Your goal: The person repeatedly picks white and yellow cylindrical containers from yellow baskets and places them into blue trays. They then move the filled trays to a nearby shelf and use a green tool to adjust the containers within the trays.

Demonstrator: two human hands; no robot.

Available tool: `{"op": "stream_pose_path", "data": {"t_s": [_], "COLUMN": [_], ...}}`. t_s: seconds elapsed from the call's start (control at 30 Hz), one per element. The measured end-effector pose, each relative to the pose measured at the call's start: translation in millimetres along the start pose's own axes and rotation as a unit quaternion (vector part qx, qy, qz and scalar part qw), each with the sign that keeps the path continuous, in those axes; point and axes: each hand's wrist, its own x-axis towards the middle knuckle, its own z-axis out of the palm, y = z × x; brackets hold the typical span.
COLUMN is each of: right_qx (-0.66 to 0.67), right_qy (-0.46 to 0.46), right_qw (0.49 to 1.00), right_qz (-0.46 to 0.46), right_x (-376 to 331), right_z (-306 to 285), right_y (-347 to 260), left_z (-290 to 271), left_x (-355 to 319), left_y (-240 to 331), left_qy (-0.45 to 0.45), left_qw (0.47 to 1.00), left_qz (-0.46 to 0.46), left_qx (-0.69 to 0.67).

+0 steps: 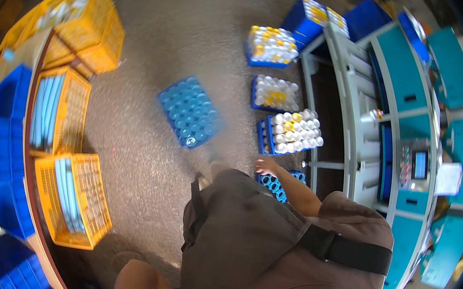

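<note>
Two yellow mesh crates holding long pale tubes stand along the left side, flanked by stacked blue bins. In the middle of the speckled floor lies one blue tray of capped bottles, blurred, well apart from the rest. Further right, three blue trays of white and yellow capped bottles sit in a row beside the teal machine, which carries a small control panel.

The left hand is not seen; only the left elbow shows at the lower edge, so its state cannot be determined. The right hand reaches down to the low blue rack of open tube sockets, just below the nearest bottle tray and close to the machine's frame. The hand rests at the rack's upper edge; whether its fingers are apart or closed on the rim cannot be told at this size.

Judgement: the rack looks like rigid moulded plastic, stiff and light when unloaded, not fragile. Its outer rim offers the soundest hold; the sockets would give the fingers poor purchase.
</note>
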Motion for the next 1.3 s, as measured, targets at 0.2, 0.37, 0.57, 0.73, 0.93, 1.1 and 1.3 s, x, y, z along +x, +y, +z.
{"op": "stream_pose_path", "data": {"t_s": [0.2, 0.37, 0.57, 0.73, 0.93, 1.1, 1.3], "right_qx": [-0.387, -0.530, -0.630, -0.630, -0.778, -0.506, -0.275], "right_qy": [-0.119, -0.138, -0.137, -0.123, -0.194, -0.175, -0.189], "right_qw": [0.893, 0.810, 0.756, 0.744, 0.431, 0.704, 0.606], "right_qz": [-0.195, -0.211, -0.113, -0.186, -0.414, -0.467, -0.722], "right_x": [39.7, 102.5, 180.2, 245.3, 325.1, 172.9, -9.1], "right_z": [162.4, 216.4, 263.0, 345.7, 509.2, 696.1, 953.5], "right_y": [-150.1, -237.6, -325.4, -394.8, -470.2, -577.8, -737.1], "left_z": [-79.8, -147.1, -254.4, -330.9, -439.5, -536.2, -643.9], "left_x": [-7.7, -6.6, 26.3, 27.5, 33.2, 8.4, -24.0], "left_y": [37.0, 37.5, 9.0, -4.9, 20.4, 31.3, -0.9], "left_qy": [0.001, -0.006, -0.080, -0.065, -0.103, -0.056, 0.132], "left_qw": [0.959, 0.870, 0.867, 0.886, 0.882, 0.886, 0.842], "left_qz": [0.104, 0.148, 0.225, 0.254, 0.047, -0.125, -0.354], "left_qx": [0.263, 0.471, 0.437, 0.382, 0.458, 0.443, 0.385]}}
